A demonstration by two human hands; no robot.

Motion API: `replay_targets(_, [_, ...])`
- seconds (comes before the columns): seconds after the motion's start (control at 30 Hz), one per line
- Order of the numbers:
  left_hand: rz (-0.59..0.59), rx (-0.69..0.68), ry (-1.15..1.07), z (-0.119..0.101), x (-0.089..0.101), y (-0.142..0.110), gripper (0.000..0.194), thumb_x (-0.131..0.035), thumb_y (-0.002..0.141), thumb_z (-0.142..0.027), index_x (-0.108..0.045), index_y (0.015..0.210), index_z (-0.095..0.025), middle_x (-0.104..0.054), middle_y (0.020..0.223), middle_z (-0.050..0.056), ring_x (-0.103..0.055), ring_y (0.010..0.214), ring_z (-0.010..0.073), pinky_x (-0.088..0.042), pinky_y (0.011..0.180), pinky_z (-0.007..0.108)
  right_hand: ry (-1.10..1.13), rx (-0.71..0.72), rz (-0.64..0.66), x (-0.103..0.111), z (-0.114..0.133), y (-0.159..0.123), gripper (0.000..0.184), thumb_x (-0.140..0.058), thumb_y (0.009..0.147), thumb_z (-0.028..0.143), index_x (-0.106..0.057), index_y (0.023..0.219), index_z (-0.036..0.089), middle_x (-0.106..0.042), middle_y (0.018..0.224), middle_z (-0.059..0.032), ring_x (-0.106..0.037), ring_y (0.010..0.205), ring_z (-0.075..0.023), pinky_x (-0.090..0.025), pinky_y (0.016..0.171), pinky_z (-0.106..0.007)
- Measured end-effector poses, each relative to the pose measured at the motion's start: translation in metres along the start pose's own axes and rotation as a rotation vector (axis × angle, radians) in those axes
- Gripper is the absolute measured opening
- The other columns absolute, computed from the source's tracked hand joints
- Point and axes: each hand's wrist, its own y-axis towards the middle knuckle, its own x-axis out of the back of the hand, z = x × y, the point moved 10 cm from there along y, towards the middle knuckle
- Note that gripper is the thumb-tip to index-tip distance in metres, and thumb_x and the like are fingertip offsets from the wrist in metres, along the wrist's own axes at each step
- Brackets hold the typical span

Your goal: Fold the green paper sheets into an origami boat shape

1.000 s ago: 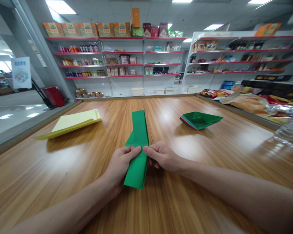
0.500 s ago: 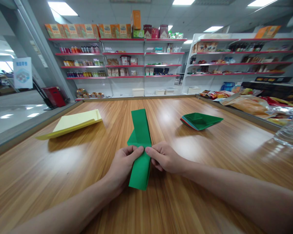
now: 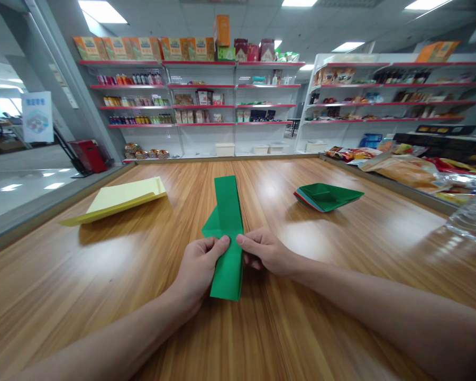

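Observation:
A folded strip of green paper (image 3: 229,211) stands out lengthwise before me, held above the wooden table, with a pointed flap sticking out on its left side. My left hand (image 3: 200,263) pinches its left edge near the middle, thumb on top and fingers underneath. On the opposite edge my right hand (image 3: 267,251) grips it the same way, its thumb close to the left thumb. The fingers beneath the paper are partly hidden.
On the table (image 3: 154,328), a stack of yellow paper (image 3: 122,197) lies to the left and folded green paper pieces (image 3: 327,197) to the right. Snack packages (image 3: 404,169) and clear plastic (image 3: 472,214) line the right side. Stocked shelves (image 3: 198,124) stand behind.
The two thumbs are slightly farther apart on the green paper. Its left flap sticks out a little more, and its near end has shifted slightly away from me.

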Motion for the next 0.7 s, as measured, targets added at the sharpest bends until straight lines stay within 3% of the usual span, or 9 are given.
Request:
replay_targets(0.3, [-0.014,-0.046,0.036,0.001,0.002,0.000,0.036,-0.068,0.070,-0.045,-0.057,0.060,-0.012,-0.054,0.054,0.000,-0.045,0.048,0.0084,-0.033,0.046,0.020,-0.104,0.023,0.011,-0.006,0.006,-0.005,0.049,-0.044,0.086,0.052,-0.048,0.055,0.015,-0.041,0.043,0.0039,-0.036,0.037,-0.0060,-0.023,0.034,-0.019])
replay_targets(0.47, [-0.021,-0.051,0.043,0.000,0.001,0.000,0.037,-0.068,0.069,-0.045,-0.057,0.058,-0.012,-0.054,0.052,0.000,-0.041,0.045,0.0066,-0.030,0.043,0.020,-0.250,0.104,-0.068,-0.001,0.019,-0.007,0.048,-0.045,0.087,0.047,-0.046,0.051,0.016,-0.038,0.039,0.0046,-0.034,0.035,-0.0057,-0.023,0.034,-0.019])
replay_targets(0.7, [-0.033,-0.059,0.039,-0.002,0.002,-0.001,0.038,-0.066,0.071,-0.048,-0.057,0.061,-0.012,-0.053,0.054,-0.001,-0.042,0.047,0.0070,-0.031,0.044,0.020,-0.216,0.078,-0.032,-0.003,0.018,-0.007,0.048,-0.045,0.086,0.048,-0.048,0.051,0.015,-0.041,0.040,0.0033,-0.037,0.035,-0.0063,-0.024,0.033,-0.019])
